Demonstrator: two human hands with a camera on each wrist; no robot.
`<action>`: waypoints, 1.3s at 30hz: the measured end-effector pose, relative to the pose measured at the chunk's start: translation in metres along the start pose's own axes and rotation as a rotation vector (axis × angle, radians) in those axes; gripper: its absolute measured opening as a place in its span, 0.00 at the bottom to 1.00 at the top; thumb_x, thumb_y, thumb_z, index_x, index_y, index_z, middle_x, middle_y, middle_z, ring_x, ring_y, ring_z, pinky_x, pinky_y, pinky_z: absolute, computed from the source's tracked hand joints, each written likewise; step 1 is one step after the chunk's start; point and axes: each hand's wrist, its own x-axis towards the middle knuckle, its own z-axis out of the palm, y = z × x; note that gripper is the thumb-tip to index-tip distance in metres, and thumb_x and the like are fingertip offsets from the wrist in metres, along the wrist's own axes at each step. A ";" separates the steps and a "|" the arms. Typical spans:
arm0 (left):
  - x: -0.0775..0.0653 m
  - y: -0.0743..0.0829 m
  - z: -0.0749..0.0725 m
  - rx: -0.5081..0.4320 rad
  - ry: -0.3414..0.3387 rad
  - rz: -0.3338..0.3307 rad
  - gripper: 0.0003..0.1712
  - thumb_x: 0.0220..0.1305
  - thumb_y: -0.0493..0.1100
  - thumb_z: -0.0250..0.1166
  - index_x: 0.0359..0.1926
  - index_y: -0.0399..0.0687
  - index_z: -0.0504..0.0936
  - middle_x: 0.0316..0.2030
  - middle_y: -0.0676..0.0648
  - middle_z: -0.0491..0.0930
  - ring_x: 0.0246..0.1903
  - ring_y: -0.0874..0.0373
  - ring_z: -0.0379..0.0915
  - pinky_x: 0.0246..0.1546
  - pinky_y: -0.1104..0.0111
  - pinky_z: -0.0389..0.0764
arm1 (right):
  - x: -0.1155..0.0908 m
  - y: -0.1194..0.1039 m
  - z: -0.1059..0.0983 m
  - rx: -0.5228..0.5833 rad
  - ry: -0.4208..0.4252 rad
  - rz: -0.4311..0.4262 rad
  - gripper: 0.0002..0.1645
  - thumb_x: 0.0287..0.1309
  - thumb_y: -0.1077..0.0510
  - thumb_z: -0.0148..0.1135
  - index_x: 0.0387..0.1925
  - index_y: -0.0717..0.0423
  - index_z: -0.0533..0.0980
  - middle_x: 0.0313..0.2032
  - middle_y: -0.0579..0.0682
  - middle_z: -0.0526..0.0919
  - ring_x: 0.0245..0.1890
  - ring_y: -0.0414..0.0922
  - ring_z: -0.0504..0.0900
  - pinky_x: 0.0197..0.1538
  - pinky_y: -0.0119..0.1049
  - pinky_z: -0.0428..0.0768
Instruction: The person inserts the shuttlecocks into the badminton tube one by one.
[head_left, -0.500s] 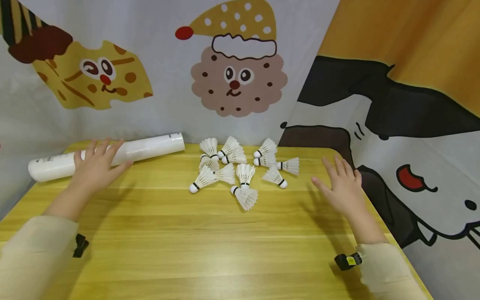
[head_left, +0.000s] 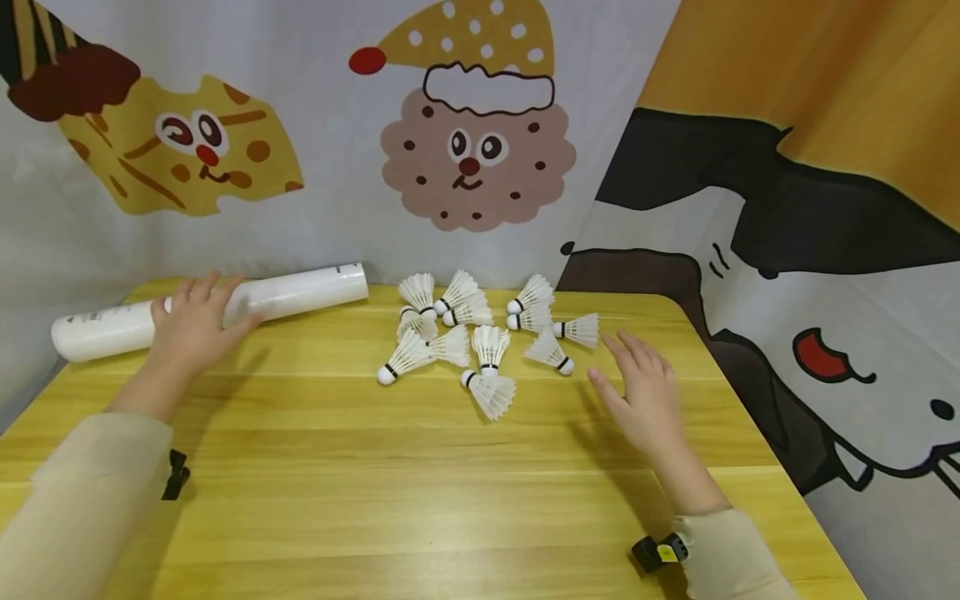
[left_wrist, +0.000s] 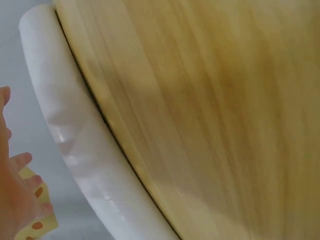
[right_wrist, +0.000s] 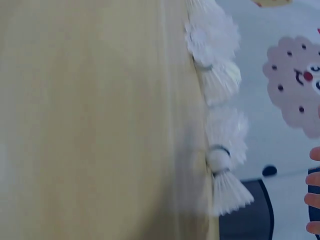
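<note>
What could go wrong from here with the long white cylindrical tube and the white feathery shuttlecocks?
The long white cylindrical tube lies on its side by the left hand, so a careless nudge might roll it. Its left end appears to reach the edge of the yellow wood-grain table, so it could tip off there. Several white feathery shuttlecocks touch or overlap, so the right hand might drag neighbours along when picking one up.

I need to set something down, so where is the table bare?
Widest is the near middle of the table, between the sleeves and this side of the shuttlecocks. A smaller patch lies between the left hand and the shuttlecocks. It's crowded at the far middle, where shuttlecocks cluster, and far left, along the white tube.
</note>
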 end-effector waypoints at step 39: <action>0.032 -0.013 0.030 -0.022 -0.048 -0.031 0.41 0.61 0.63 0.51 0.67 0.46 0.50 0.61 0.27 0.47 0.58 0.26 0.35 0.44 0.30 0.31 | -0.023 -0.108 0.056 0.552 -0.104 0.137 0.17 0.60 0.49 0.55 0.46 0.53 0.77 0.49 0.48 0.76 0.53 0.45 0.70 0.56 0.45 0.64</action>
